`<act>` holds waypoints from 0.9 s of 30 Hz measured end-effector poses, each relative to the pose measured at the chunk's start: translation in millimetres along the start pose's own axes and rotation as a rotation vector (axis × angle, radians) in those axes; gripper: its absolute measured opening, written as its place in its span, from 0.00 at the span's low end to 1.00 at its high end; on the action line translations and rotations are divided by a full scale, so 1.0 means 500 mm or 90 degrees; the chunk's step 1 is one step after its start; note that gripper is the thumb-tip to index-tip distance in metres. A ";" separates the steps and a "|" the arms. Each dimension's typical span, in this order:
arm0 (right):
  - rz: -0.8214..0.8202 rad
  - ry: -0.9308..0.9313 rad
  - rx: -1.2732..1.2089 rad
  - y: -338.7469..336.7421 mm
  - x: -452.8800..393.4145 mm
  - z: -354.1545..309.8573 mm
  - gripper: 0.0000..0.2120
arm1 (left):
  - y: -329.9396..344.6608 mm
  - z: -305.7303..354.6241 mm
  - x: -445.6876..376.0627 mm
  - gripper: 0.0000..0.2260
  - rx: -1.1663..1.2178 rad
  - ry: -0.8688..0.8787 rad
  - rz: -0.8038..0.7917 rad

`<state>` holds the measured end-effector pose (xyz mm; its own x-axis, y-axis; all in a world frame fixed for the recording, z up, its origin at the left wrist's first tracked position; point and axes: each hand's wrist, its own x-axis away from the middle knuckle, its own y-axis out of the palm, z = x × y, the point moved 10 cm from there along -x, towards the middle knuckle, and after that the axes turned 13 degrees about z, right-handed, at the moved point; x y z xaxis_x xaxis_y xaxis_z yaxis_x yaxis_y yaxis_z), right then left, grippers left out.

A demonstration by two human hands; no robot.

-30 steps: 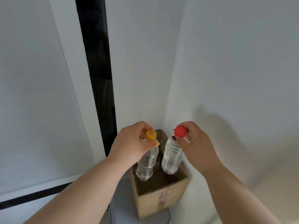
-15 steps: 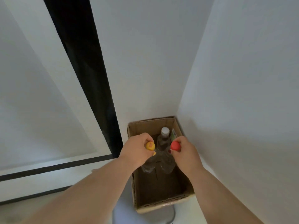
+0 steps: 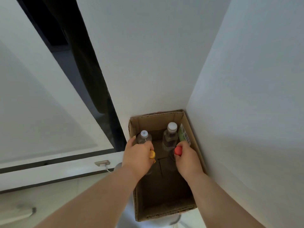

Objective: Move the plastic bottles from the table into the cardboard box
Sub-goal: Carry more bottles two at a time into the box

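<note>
An open cardboard box (image 3: 194,142) stands in the corner between two white walls. My left hand (image 3: 138,157) grips the neck of a clear bottle with a yellow cap (image 3: 152,154), held down inside the box. My right hand (image 3: 186,159) holds a clear bottle by its red cap (image 3: 178,150), also inside the box. Both bodies are mostly hidden under my hands. Two more clear bottles stand upright at the far end: one with a clear cap (image 3: 144,136) at the left, one with a white cap (image 3: 171,135) at the right.
A green labelled item (image 3: 183,135) leans on the box's right inner wall. The box rests on a white rounded stool (image 3: 164,222). A wall socket with a white plug (image 3: 102,163) sits low on the left. White walls close in behind and to the right.
Both hands have lowered their bottles from above the rim down into the box. The camera has tilted down, so the box interior and two standing bottles now show.
</note>
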<state>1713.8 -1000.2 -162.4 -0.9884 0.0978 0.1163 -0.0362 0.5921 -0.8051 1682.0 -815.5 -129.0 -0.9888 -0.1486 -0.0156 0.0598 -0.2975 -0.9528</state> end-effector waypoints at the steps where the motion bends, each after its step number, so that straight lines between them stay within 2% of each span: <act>1: 0.000 0.001 0.003 0.001 0.000 -0.001 0.09 | -0.001 0.000 0.000 0.12 -0.010 0.006 0.006; 6: -0.009 -0.028 0.038 -0.002 0.001 -0.016 0.08 | -0.001 0.002 0.004 0.12 -0.056 0.018 -0.007; 12: -0.003 -0.088 0.084 0.000 0.011 -0.035 0.10 | -0.001 0.009 0.017 0.21 -0.064 0.048 0.004; 14: -0.002 -0.086 0.079 0.001 0.011 -0.033 0.13 | -0.006 0.004 0.021 0.24 -0.048 0.040 0.013; 16: -0.003 -0.083 0.069 0.001 0.013 -0.032 0.20 | -0.010 -0.003 0.025 0.26 -0.023 0.024 0.011; 19: -0.007 -0.093 0.041 -0.008 0.023 -0.043 0.25 | -0.027 -0.011 0.035 0.30 0.057 -0.017 0.017; 21: 0.005 -0.104 0.021 -0.026 0.034 -0.057 0.26 | -0.047 -0.023 0.045 0.31 0.164 -0.067 0.045; 23: 0.035 -0.108 0.005 -0.057 0.047 -0.072 0.26 | -0.069 -0.036 0.059 0.30 0.273 -0.111 0.071; 27: 0.114 -0.112 -0.080 -0.145 0.100 -0.115 0.24 | -0.145 -0.060 0.097 0.28 0.399 -0.141 0.133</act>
<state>1675.5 -992.2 -64.9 -0.9883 0.0762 -0.1322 0.1488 0.6734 -0.7242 1625.7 -773.0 -69.8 -0.9006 -0.4313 -0.0537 0.3796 -0.7205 -0.5803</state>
